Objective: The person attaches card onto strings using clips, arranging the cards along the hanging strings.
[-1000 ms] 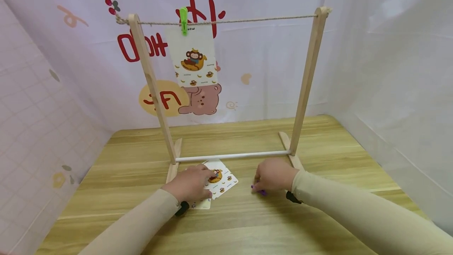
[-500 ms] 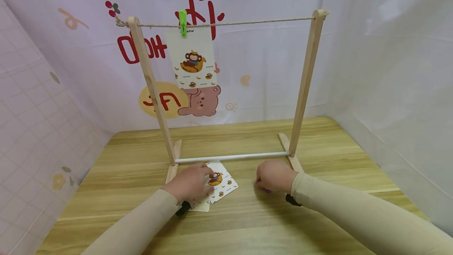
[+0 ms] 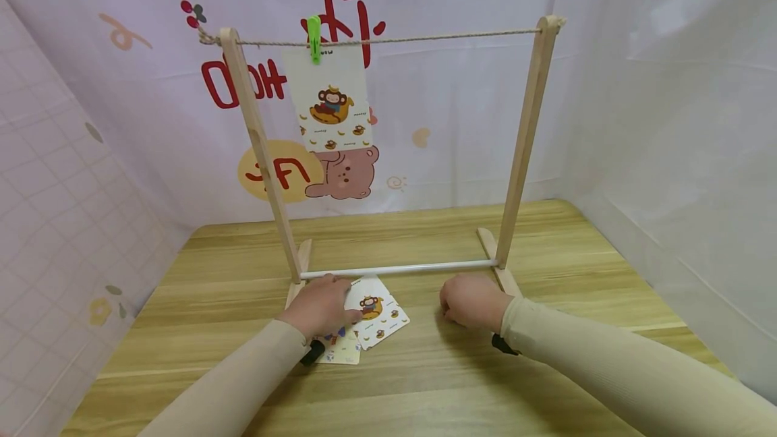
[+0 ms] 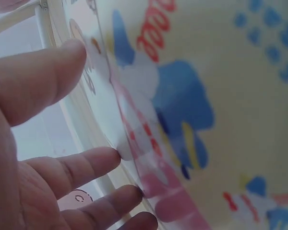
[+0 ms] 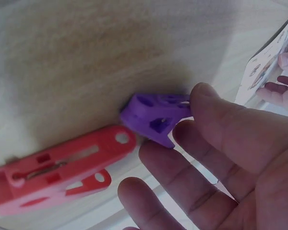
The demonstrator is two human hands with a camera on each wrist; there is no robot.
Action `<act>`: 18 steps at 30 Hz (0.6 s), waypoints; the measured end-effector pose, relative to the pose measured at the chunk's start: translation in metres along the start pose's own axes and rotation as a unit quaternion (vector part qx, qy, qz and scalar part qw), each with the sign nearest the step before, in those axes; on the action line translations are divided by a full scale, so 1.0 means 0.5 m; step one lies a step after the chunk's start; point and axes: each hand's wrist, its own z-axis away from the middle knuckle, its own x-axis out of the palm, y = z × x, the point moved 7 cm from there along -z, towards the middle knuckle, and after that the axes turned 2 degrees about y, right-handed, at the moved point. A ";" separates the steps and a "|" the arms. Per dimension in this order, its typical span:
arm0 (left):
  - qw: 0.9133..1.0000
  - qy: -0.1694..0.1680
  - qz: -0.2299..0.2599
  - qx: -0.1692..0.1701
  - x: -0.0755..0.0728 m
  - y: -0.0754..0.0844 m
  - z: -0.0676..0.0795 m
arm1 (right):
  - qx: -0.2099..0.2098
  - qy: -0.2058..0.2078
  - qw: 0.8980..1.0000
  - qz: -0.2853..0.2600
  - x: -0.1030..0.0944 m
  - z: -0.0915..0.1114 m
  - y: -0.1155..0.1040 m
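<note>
My left hand (image 3: 323,305) lies over the cards on the left of the table. Its fingertips touch the edge of a pale yellow card (image 4: 240,129) with blue and pink pictures, and the thumb stands apart. Partly over that card lies a white monkey card (image 3: 379,315). My right hand (image 3: 472,302) is low over the table, right of the cards. Its thumb and fingers pinch a purple clothespin (image 5: 156,115), which the hand hides in the head view. Just beside it in the right wrist view lies a red clothespin (image 5: 62,167).
Behind the hands stands a wooden frame (image 3: 522,154) with a white bottom rod (image 3: 400,269). A twine line (image 3: 425,39) runs across its top. A green clothespin (image 3: 313,39) holds another monkey card (image 3: 330,103) on the line. Printed cloth (image 3: 437,120) hangs at the back.
My left hand has drawn slightly left, uncovering more of the cards. My right hand has stayed nearly in place, its fingers curling in so the purple clothespin no longer shows in the head view.
</note>
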 end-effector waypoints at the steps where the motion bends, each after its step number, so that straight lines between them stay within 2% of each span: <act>1: 1.000 0.001 0.003 0.000 0.000 0.000 0.000 | 0.002 -0.002 1.000 0.001 0.001 0.000 0.001; 18: 1.000 0.005 0.022 0.003 -0.001 -0.001 -0.003 | -0.014 0.013 1.000 -0.001 -0.005 0.002 -0.004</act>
